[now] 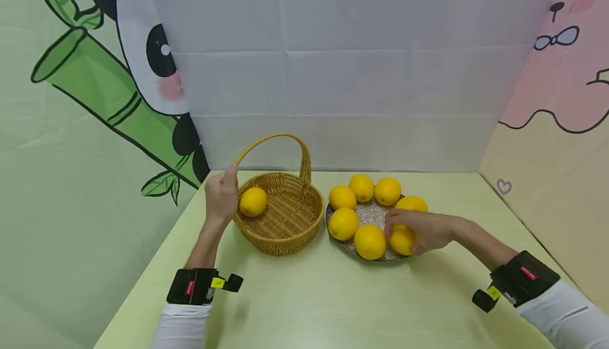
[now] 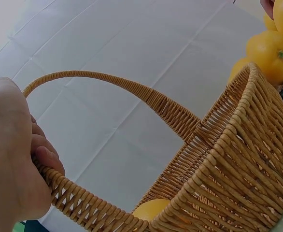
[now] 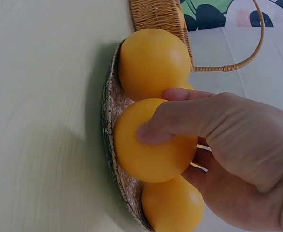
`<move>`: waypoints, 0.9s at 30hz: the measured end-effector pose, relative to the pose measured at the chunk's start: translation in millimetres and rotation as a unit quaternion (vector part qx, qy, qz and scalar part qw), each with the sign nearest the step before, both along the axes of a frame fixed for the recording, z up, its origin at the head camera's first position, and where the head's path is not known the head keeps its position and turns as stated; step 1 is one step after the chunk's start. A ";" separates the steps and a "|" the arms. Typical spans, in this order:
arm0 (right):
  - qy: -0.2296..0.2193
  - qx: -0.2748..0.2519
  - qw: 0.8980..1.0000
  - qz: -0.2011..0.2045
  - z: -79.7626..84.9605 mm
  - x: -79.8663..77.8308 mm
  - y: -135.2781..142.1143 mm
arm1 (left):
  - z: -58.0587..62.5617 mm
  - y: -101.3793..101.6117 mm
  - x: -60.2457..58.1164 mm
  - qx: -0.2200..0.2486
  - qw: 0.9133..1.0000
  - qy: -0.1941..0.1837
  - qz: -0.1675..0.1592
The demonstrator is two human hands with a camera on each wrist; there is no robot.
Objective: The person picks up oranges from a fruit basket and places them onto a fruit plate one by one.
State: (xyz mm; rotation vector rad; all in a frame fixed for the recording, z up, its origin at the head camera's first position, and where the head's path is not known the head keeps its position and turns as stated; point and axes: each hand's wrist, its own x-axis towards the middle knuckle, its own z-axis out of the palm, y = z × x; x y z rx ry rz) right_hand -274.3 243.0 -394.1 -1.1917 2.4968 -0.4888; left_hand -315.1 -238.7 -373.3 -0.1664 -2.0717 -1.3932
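Observation:
My left hand [image 1: 222,194] grips the left side of the handle of a woven wicker basket [image 1: 284,243], its fingers curled round it in the left wrist view. One yellow-orange orange [image 1: 254,202] lies inside at the basket's left. To the right, a speckled plate [image 1: 368,212] with a dark rim bears a ring of several oranges. At the plate's front right, my right hand [image 1: 425,229] holds an orange [image 3: 153,145], with the thumb across its near side and the fingers around the far side. This orange still sits within the plate's rim, between two others.
Basket and plate stand side by side on a pale green table [image 1: 323,301]. Behind them hangs a grey-white cloth backdrop [image 1: 342,84], with a cartoon panda and bamboo at the left and a pink figure at the right. The basket's handle arches high above its bowl.

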 end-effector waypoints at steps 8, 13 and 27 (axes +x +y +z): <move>-0.005 0.004 1.000 0.004 0.9 0.6 -0.4 | 2.6 0.3 -0.6 0.005 1.000 0.002 -0.009; -0.013 0.007 1.000 -0.006 2.1 2.2 -1.1 | 3.0 0.3 -0.6 0.004 1.000 0.003 -0.011; -0.025 -0.018 0.998 -0.046 6.2 4.5 -4.4 | 2.2 -0.5 0.2 -0.001 1.000 -0.009 -0.004</move>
